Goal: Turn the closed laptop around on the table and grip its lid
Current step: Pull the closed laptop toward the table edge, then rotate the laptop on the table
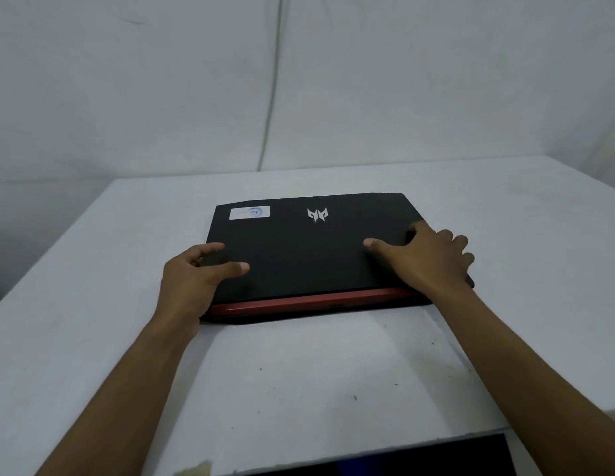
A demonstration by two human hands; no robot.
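So, nearest the camera both bare forearms reach out over a white table (299,372), and a dark object (402,458) peeks in at the bottom edge under the right forearm — can't tell what it is.

The closed laptop (299,255) lies flat right between and under the two hands. Its red strip (316,302) runs along the near edge, from just beside the left wrist across to under the right wrist.

The left hand (192,280) sits at the laptop's near left corner, loosely open — thumb and index finger lie stretched out on top of the black lid, with the palm wrapped against the left side edge. The other fingers are hidden, so whether they're hooked under is anyone's guess.

The right hand (426,259) is spread flat on the lid's right side, thumb pointing in toward the middle and the fingers draped over the right edge. It presses rather than clenches.

Beyond the fingertips, a silver logo (317,214) and a white sticker (249,212) sit near the far edge, then a pale wall (161,80) behind the table.
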